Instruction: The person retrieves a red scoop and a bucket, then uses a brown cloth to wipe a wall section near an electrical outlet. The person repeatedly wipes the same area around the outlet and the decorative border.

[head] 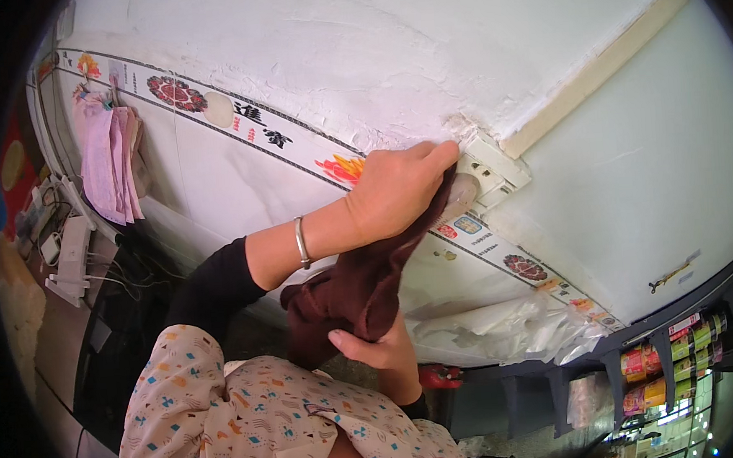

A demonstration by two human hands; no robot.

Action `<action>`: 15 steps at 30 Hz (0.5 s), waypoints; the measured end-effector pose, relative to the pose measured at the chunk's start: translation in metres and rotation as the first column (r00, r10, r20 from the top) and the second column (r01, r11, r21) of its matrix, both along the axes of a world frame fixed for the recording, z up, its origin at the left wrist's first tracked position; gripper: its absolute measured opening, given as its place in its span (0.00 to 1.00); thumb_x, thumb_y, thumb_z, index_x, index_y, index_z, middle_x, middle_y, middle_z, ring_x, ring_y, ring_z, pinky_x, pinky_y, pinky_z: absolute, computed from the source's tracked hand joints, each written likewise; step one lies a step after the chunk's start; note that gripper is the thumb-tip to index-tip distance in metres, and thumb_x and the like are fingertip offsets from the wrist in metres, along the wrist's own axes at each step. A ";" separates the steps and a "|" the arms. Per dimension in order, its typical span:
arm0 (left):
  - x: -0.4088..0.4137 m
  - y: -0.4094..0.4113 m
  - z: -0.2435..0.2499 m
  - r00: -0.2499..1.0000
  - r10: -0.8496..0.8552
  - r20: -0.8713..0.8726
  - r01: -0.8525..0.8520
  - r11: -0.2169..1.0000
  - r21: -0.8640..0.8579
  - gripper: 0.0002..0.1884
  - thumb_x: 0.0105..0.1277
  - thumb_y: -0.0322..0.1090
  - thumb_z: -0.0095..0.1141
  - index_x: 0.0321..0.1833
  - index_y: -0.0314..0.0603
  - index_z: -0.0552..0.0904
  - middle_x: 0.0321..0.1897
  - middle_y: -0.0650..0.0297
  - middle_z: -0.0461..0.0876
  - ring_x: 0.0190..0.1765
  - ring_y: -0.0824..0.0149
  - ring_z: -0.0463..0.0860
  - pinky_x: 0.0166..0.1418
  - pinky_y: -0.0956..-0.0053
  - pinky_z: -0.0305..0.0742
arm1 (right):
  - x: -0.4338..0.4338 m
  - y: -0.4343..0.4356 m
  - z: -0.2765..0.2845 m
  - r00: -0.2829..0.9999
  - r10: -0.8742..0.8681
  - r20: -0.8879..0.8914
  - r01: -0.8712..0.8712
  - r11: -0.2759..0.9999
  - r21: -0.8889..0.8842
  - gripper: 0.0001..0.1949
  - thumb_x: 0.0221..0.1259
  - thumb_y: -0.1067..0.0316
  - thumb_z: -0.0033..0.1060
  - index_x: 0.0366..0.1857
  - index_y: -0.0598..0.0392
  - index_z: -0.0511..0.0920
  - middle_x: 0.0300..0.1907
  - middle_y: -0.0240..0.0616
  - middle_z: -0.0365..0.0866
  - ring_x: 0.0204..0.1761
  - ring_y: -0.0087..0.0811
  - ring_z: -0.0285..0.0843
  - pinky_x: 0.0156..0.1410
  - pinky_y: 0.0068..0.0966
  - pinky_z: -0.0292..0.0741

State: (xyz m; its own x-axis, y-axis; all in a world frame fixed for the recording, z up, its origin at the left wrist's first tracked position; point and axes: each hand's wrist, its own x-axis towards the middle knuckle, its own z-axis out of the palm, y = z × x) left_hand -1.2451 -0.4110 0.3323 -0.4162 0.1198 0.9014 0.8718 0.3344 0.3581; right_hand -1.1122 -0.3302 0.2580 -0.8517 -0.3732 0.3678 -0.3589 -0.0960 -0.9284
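Note:
My left hand (392,186), with a silver bangle at the wrist, grips the upper end of a dark maroon cloth (373,279). Its fingertips are beside a white wall socket (495,171). A pale rounded object (462,193) sits against the socket, partly covered by the cloth; I cannot tell what it is. Lower down, my right hand (380,351) holds the bunched part of the same cloth, thumb on top and the other fingers mostly hidden. Between the two hands the cloth hangs in folds in front of the tiled wall.
Pink cloths or bags (107,160) hang from hooks at left. Below them are a white power strip (72,256) and cables. A beige cable trunking (596,67) runs up from the socket. Clear plastic bags (517,327) hang at right near a dark shelf holding colourful packets (642,363).

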 end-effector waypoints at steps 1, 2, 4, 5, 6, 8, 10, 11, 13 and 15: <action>-0.001 0.000 0.002 1.000 -0.019 -0.009 0.019 1.000 0.015 0.06 0.61 0.25 0.51 0.38 0.42 0.70 0.26 0.55 0.76 0.27 0.49 0.77 0.27 0.60 0.71 | 0.000 -0.004 0.003 0.999 -0.014 0.039 0.016 0.999 -0.038 0.28 0.48 0.75 0.66 0.57 0.62 0.69 0.55 0.42 0.72 0.58 0.35 0.68 0.66 0.32 0.62; -0.005 0.001 0.005 0.999 -0.037 -0.017 0.037 0.999 0.031 0.06 0.61 0.25 0.52 0.38 0.42 0.70 0.26 0.55 0.77 0.27 0.49 0.77 0.27 0.60 0.71 | -0.002 -0.004 0.005 1.000 0.019 0.003 -0.019 1.000 0.023 0.29 0.47 0.75 0.66 0.57 0.63 0.68 0.55 0.42 0.72 0.59 0.35 0.68 0.66 0.32 0.62; -0.010 0.006 0.020 0.994 -0.079 -0.080 0.089 0.988 0.128 0.06 0.60 0.25 0.51 0.38 0.41 0.69 0.26 0.54 0.77 0.27 0.48 0.77 0.27 0.60 0.71 | -0.001 -0.006 0.008 0.999 -0.011 -0.032 0.013 0.999 0.050 0.29 0.47 0.75 0.66 0.58 0.63 0.68 0.55 0.42 0.72 0.59 0.35 0.68 0.66 0.32 0.62; -0.015 0.007 0.031 0.994 -0.058 -0.088 0.070 0.988 0.137 0.06 0.60 0.25 0.51 0.38 0.41 0.69 0.26 0.54 0.77 0.27 0.48 0.77 0.28 0.60 0.71 | -0.001 -0.007 0.009 0.998 -0.023 -0.051 0.026 0.998 0.059 0.29 0.47 0.75 0.66 0.58 0.63 0.68 0.55 0.42 0.72 0.59 0.35 0.68 0.66 0.32 0.62; -0.019 0.008 0.040 0.995 -0.040 -0.092 0.053 0.989 0.138 0.06 0.61 0.25 0.51 0.38 0.41 0.69 0.26 0.53 0.77 0.28 0.48 0.77 0.28 0.60 0.71 | -0.001 -0.006 0.008 0.997 -0.024 -0.069 0.027 0.998 0.049 0.29 0.48 0.75 0.66 0.58 0.63 0.68 0.55 0.42 0.72 0.59 0.35 0.68 0.66 0.32 0.62; -0.019 0.006 0.040 0.993 -0.004 -0.121 0.021 0.990 0.136 0.06 0.61 0.25 0.51 0.39 0.41 0.69 0.26 0.53 0.77 0.28 0.48 0.77 0.27 0.60 0.71 | -0.001 -0.003 0.006 0.994 -0.029 -0.105 0.032 0.999 0.030 0.29 0.48 0.75 0.65 0.58 0.63 0.67 0.55 0.42 0.72 0.59 0.35 0.68 0.66 0.32 0.63; -0.012 0.008 0.017 0.998 0.008 -0.066 -0.003 0.997 0.074 0.07 0.60 0.25 0.51 0.39 0.42 0.70 0.25 0.54 0.78 0.27 0.49 0.78 0.27 0.61 0.72 | 0.000 -0.002 0.011 0.997 -0.006 -0.081 0.008 1.000 0.025 0.29 0.48 0.75 0.65 0.59 0.63 0.67 0.56 0.42 0.71 0.59 0.35 0.68 0.67 0.32 0.62; -0.009 0.007 0.004 0.999 0.020 -0.043 -0.019 0.999 0.041 0.07 0.59 0.25 0.52 0.39 0.42 0.70 0.25 0.55 0.78 0.27 0.50 0.78 0.26 0.61 0.72 | 0.001 -0.003 0.013 0.997 0.011 -0.072 -0.009 1.000 0.022 0.29 0.48 0.75 0.65 0.59 0.63 0.67 0.56 0.42 0.71 0.60 0.35 0.67 0.67 0.32 0.62; -0.007 0.001 -0.005 0.996 0.072 -0.055 -0.076 0.995 -0.068 0.08 0.58 0.25 0.53 0.39 0.43 0.70 0.24 0.58 0.78 0.26 0.53 0.79 0.25 0.62 0.73 | 0.003 -0.008 0.008 0.999 0.014 -0.030 -0.013 1.000 0.026 0.30 0.48 0.76 0.65 0.59 0.63 0.66 0.56 0.42 0.71 0.60 0.35 0.67 0.67 0.33 0.61; -0.006 -0.003 -0.003 0.997 0.046 -0.068 -0.052 0.994 -0.094 0.08 0.57 0.26 0.53 0.38 0.43 0.70 0.24 0.59 0.78 0.25 0.54 0.79 0.24 0.63 0.72 | 0.004 -0.013 0.005 1.000 0.008 -0.022 -0.007 1.000 0.028 0.30 0.48 0.75 0.65 0.60 0.62 0.66 0.57 0.42 0.71 0.60 0.35 0.67 0.68 0.33 0.61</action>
